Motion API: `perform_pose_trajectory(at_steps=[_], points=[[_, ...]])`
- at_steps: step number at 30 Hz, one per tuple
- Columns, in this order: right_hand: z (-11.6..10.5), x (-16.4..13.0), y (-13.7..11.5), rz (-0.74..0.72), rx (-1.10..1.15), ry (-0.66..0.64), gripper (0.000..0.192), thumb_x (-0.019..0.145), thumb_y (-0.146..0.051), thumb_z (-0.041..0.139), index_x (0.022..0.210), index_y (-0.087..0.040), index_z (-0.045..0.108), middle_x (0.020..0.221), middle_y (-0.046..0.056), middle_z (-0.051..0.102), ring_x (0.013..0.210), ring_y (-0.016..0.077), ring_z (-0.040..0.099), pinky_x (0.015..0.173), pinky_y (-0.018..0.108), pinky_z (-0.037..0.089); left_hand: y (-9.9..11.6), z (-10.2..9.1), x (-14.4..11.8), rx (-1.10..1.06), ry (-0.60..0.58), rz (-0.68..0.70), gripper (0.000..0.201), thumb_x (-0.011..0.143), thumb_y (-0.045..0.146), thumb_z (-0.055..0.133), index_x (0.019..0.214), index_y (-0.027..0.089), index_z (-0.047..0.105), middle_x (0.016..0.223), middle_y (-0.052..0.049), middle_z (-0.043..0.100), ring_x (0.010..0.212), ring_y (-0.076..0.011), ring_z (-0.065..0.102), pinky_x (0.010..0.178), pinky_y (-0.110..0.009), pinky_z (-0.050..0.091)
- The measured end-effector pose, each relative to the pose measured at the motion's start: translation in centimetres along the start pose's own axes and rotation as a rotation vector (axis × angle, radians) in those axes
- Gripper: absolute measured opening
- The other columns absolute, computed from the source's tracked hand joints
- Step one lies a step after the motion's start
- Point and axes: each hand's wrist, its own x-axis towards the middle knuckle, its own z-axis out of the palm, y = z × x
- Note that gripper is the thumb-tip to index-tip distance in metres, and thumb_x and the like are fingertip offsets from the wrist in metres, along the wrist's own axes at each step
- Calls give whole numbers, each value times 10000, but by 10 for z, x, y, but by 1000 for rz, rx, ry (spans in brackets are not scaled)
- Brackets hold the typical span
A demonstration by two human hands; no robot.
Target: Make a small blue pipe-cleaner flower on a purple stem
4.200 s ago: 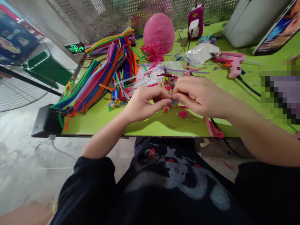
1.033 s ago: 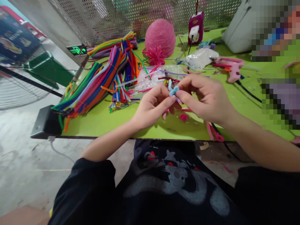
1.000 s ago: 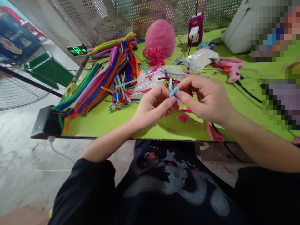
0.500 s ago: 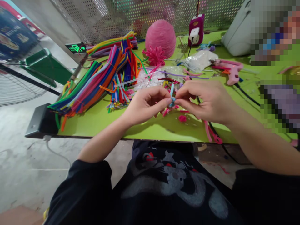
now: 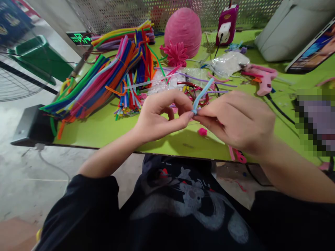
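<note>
A light blue pipe cleaner [image 5: 202,94] is pinched between both hands above the green table. Its free end sticks up and leans right; its lower end is bunched at the fingertips. My left hand [image 5: 163,115] grips that bunched end between thumb and forefinger. From the right, my right hand [image 5: 235,120] pinches the same spot, its other fingers curled in. Below the hands lies a small bright pink piece [image 5: 202,131]. Behind them, purple and dark red pipe cleaners lie near clear plastic bags.
Bundles of coloured pipe cleaners [image 5: 104,83] lie at the left. A pink ball [image 5: 183,33] with a pink fluffy flower [image 5: 176,54] stands at the back. To the right are a pink glue gun [image 5: 263,78], its black cable, a white bag [image 5: 227,64] and a propped screen [image 5: 314,48].
The blue pipe cleaner's free end shows longer and now leans right. My right hand has turned, with its back more toward me. The view has shifted slightly.
</note>
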Motion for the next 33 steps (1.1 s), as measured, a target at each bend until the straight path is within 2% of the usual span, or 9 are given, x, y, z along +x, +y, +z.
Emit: perform_pose_trajectory(at_steps=[6, 10, 13, 18, 21, 23, 28, 30, 33], points=[[2, -4, -3, -141, -75, 66, 128, 1061, -167, 654, 1002, -223, 753, 840, 71, 752, 725, 227, 641, 673, 417, 460, -5, 8, 2, 105, 146, 247, 82, 913, 200, 789, 877, 255, 740, 820, 11, 781, 750, -138, 749, 636, -293, 605], [-2, -2, -8, -217, -138, 108, 73, 1009, -145, 734, 977, -195, 776, 824, 70, 770, 688, 203, 618, 648, 386, 502, -7, 7, 4, 154, 163, 394, 91, 908, 187, 764, 872, 269, 754, 835, 11, 800, 746, -168, 772, 679, -348, 643], [-10, 2, -12, -220, -48, 104, 105, 1021, -147, 714, 971, -218, 774, 820, 54, 777, 682, 189, 643, 644, 378, 501, -2, -1, 5, 154, 102, 441, 130, 908, 172, 780, 967, 288, 780, 885, 17, 828, 768, -174, 806, 702, -343, 674], [-23, 5, -11, -9, 199, 45, 112, 1068, -197, 693, 1119, -276, 754, 987, 16, 834, 802, 188, 732, 742, 374, 532, 10, -20, 7, 181, -80, 526, 140, 965, 262, 814, 1099, 300, 803, 974, 16, 864, 811, -160, 846, 687, -267, 700], [-24, 0, -6, -64, 256, 9, 267, 1041, -112, 721, 1268, -252, 721, 1129, 6, 834, 889, 185, 723, 790, 383, 513, 14, -25, 7, 232, -103, 544, 86, 1011, 307, 771, 1089, 297, 806, 922, 8, 860, 740, -155, 829, 658, -264, 702], [-23, -4, -3, -83, 293, -19, 292, 1043, -85, 704, 1290, -241, 708, 1162, 3, 818, 906, 176, 710, 798, 381, 513, 16, -25, 7, 268, -104, 553, 82, 1038, 339, 736, 1063, 297, 802, 886, 11, 857, 698, -152, 818, 618, -260, 694], [-24, -2, -2, -55, 274, -53, 199, 1095, -165, 647, 1232, -284, 728, 1146, -17, 820, 873, 161, 706, 778, 360, 506, 20, -24, 10, 267, -104, 575, 74, 1046, 308, 725, 1008, 265, 773, 954, 28, 880, 757, -135, 846, 713, -216, 726], [-25, 2, -3, -30, 256, -99, 175, 1126, -213, 599, 1158, -287, 754, 1068, -23, 832, 813, 155, 694, 731, 356, 488, 20, -23, 9, 268, -117, 577, 53, 1028, 282, 746, 984, 262, 767, 958, 27, 882, 776, -132, 852, 726, -201, 723], [-29, 8, -7, 14, 251, -139, 330, 1183, -299, 479, 1010, -245, 755, 881, -12, 814, 698, 155, 665, 643, 366, 450, 18, -22, 8, 288, -137, 585, 48, 980, 277, 803, 958, 257, 767, 936, 14, 875, 740, -127, 839, 661, -192, 688]])
